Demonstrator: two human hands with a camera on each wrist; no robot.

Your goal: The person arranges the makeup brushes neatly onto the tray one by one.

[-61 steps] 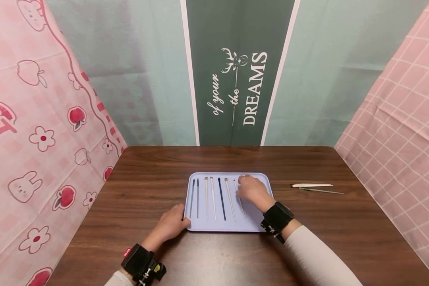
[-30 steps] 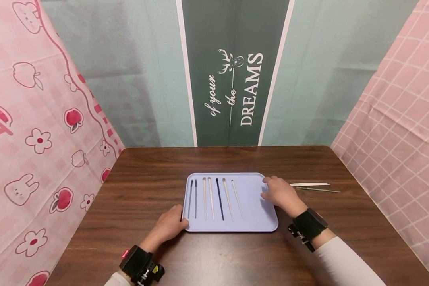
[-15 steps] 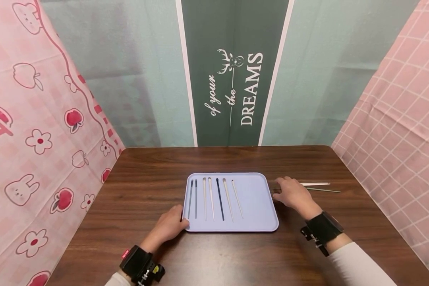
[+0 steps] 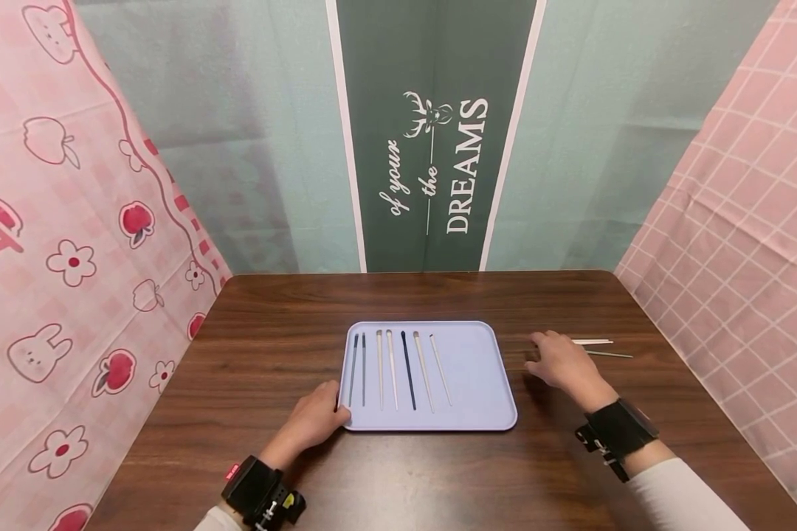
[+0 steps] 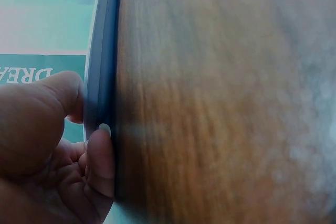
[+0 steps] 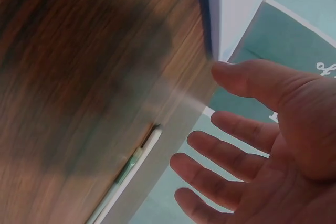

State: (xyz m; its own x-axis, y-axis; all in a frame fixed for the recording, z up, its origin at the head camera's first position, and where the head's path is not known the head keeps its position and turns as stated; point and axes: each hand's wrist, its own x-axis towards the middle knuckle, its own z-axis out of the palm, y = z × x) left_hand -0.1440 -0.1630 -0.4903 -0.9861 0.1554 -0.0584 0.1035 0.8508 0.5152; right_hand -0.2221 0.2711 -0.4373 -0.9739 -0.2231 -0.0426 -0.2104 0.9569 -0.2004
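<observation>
A lavender tray [image 4: 474, 380] lies on the table with several slim brushes set upright side by side across its left and middle, a dark blue brush [image 4: 408, 369] among them. My left hand [image 4: 314, 414] grips the tray's front left corner; in the left wrist view thumb and fingers pinch the tray's edge [image 5: 102, 51]. Right of the tray, my right hand [image 4: 564, 365] is over the table, fingers spread and holding nothing. Just beyond it lie loose brushes, white [image 4: 596, 341] and green [image 4: 614, 355], their left ends hidden by the hand in the head view.
The brown wooden table [image 4: 432, 479] extends around the tray on all sides. A green curtain [image 4: 398, 243] with white lettering hangs behind it. Pink patterned cloths stand at the left [image 4: 93, 317] and right [image 4: 737, 243].
My right hand has left the rightmost brush on the tray and moved right, past the rim, to the loose brushes. My left hand stays on the tray's corner.
</observation>
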